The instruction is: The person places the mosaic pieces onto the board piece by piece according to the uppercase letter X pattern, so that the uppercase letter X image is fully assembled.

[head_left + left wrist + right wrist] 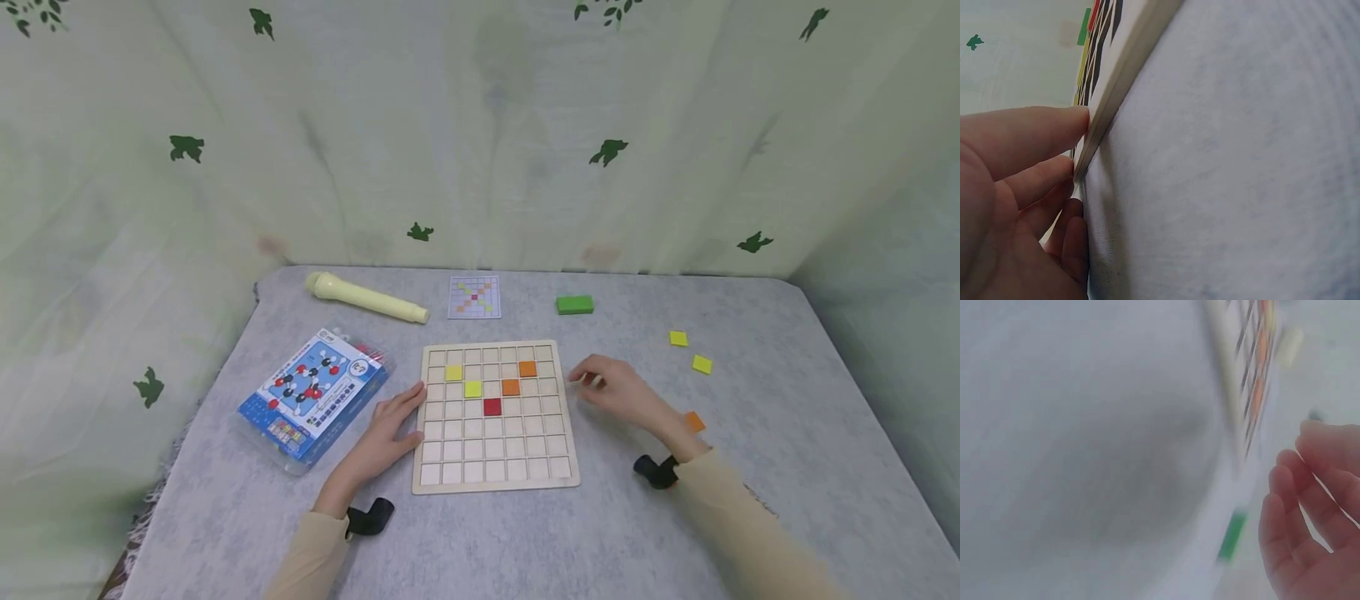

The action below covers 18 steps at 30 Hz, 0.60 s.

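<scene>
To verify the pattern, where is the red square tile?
In the head view, the red tile is central on the wooden grid board, below-left of the nearer orange square tile.

Soft, diffuse light, faint shadows; right wrist view hazy, apparently motion-blurred.

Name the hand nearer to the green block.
Right. In the head view, the right hand is in front of the green block, right of the board; the left hand is farther off, touching the board's left edge.
</scene>
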{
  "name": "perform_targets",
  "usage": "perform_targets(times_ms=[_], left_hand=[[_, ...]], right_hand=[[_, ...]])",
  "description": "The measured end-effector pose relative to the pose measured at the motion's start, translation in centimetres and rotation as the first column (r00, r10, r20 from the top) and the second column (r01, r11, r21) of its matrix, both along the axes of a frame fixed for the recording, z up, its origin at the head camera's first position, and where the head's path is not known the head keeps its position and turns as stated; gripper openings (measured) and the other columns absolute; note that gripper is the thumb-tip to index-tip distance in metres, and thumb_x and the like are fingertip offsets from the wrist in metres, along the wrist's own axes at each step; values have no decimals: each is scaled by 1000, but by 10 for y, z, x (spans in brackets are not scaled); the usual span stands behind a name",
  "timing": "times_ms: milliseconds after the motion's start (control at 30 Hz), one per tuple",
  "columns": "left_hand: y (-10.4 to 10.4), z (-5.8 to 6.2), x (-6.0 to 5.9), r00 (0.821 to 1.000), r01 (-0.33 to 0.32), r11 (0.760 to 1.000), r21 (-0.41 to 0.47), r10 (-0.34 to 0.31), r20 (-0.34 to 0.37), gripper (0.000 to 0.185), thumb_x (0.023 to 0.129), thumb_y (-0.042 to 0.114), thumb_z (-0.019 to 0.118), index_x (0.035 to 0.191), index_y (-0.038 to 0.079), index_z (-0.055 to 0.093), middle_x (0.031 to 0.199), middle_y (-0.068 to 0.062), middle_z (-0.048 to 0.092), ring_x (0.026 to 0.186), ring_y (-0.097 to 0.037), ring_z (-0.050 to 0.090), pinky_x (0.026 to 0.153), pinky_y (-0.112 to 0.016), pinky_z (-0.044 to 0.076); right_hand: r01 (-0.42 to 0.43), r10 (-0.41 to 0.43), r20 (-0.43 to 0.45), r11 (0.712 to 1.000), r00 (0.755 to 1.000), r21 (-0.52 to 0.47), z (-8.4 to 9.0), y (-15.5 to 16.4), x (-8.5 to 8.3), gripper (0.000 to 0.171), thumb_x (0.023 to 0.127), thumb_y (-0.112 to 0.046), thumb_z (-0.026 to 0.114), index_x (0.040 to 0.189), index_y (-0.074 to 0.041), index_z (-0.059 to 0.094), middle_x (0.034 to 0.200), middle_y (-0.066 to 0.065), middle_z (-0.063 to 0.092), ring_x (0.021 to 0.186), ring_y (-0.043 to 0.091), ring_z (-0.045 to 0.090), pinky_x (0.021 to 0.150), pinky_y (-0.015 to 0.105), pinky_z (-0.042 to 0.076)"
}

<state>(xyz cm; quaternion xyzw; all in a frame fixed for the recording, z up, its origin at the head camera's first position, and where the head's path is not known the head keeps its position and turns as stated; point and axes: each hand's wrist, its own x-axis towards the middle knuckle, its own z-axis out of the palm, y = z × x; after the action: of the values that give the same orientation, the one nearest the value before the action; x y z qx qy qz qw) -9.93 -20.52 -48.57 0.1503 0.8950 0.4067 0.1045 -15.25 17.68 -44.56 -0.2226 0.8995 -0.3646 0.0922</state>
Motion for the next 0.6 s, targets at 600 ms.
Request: perform_targets(times_ms=[600], left_hand=[[0,-3,-1,1000,0,1000,3,0,-6,65,91,6,62,149,3,31,156,-11,22,130,-32,24,100,-53,27]], right_hand=[[274,-271,-54,960,961,57,-13,143,36,24,86,-1,68,109,-1,65,108,14,63,93,28,58,74,25,49]])
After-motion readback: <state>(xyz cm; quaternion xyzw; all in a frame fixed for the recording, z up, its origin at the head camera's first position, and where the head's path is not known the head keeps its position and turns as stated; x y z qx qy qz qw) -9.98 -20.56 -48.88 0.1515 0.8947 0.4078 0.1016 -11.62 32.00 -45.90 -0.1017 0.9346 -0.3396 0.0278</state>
